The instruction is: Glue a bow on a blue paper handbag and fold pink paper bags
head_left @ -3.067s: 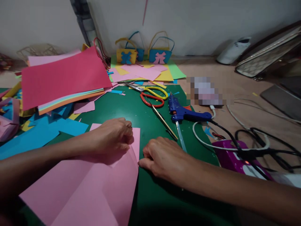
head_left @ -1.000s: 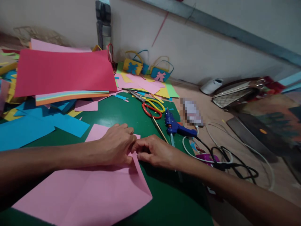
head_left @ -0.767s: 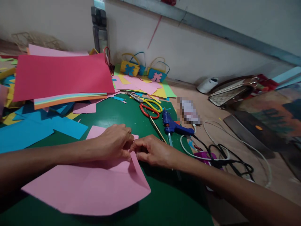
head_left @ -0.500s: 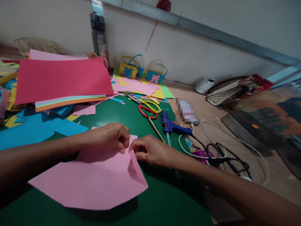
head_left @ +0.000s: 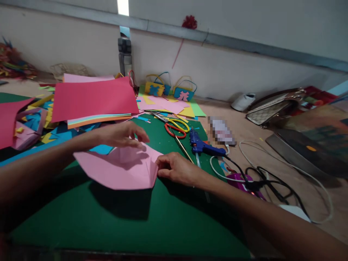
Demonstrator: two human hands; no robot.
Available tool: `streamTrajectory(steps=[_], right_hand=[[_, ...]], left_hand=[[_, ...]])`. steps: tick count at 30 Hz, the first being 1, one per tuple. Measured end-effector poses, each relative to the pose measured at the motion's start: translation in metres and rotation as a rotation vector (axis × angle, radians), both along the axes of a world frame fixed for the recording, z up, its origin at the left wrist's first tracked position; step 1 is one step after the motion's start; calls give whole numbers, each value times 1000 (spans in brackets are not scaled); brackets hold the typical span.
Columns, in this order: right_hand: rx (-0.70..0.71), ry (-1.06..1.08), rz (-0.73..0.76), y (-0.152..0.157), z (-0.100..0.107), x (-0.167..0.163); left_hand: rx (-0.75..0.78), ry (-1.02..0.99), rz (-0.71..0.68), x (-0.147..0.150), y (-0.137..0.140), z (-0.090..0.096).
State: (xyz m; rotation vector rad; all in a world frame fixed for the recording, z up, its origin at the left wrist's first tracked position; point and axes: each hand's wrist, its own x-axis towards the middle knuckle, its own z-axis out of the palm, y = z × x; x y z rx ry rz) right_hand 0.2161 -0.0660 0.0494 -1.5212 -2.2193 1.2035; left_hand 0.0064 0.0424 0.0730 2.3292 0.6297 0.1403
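A sheet of pink paper (head_left: 119,170) with folds along its right side tilts up off the green table top (head_left: 89,224), its near edge raised above a shadow. My right hand (head_left: 174,167) pinches the paper's right edge between thumb and fingers. Over the far part of the sheet hovers my left hand (head_left: 125,135), fingers apart and slightly curled; whether a fingertip touches the paper I cannot tell. Beyond my right hand lie scissors (head_left: 176,127) with one red and one yellow handle, a thin stick (head_left: 184,148) and a blue glue gun (head_left: 201,143).
A stack of coloured paper (head_left: 95,99) topped by a red sheet lies at the back left, among blue and yellow scraps (head_left: 58,134). Small paper handbags (head_left: 183,93) stand near the wall. Cables (head_left: 272,181) and a purple object (head_left: 239,179) are on the right.
My left hand has lifted off the paper and opened. The sheet's near side has risen and swung away from me, while my right hand keeps hold of its right edge. The camera view has shifted.
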Motion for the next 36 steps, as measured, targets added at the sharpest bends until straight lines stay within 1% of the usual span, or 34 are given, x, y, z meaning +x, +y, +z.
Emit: streamTrajectory(steps=[2,4,5,6,8,9,10,11,12,13,15,17,18,20,22,23,27,30,32,34,36], right_hand=[[16,-2,-16,-5,3,-2],[47,-23,-26,-11,7,-5],[70,-50,-29,-14,9,-7],[95,-85,-32,-17,10,-8],[126,-154,-41,-23,11,-10],[125,-173,-50,-24,11,-11],[109,-173,-63,-26,10,-11],[90,-164,-78,-26,9,-12],[70,-147,-93,-26,7,-12],[51,-126,-109,-26,6,-11],[21,-82,-140,-26,2,-11],[9,-45,-164,-28,-1,-10],[13,-29,-170,-29,-2,-10],[49,0,-161,-31,-3,-10],[99,21,-139,-34,-4,-11],[122,27,-129,-35,-4,-12],[176,24,-113,-39,-3,-17],[215,19,-119,-42,1,-18],[286,1,-147,-45,6,-15],[399,-18,-163,-48,12,-8],[512,-25,-114,-51,17,0]], left_hand=[[126,-8,90,-18,-3,22],[289,-28,224,-36,-9,45],[373,24,272,-43,-14,55],[474,27,335,-49,-20,63],[690,-79,512,-53,-36,72],[736,-152,571,-52,-45,71],[745,-204,586,-49,-55,66],[743,-255,580,-44,-65,59],[777,-285,554,-39,-74,49],[850,-358,552,-33,-83,38],[965,-453,422,-25,-100,16],[1050,-511,341,-21,-112,0],[1052,-525,331,-20,-116,-6],[990,-570,356,-21,-117,-12],[902,-598,377,-23,-113,-14],[877,-592,363,-23,-109,-15],[829,-485,233,-24,-94,-17],[718,-473,157,-23,-92,-17],[582,-493,179,-23,-91,-17],[429,-522,261,-24,-89,-16],[280,-545,356,-26,-84,-17]])
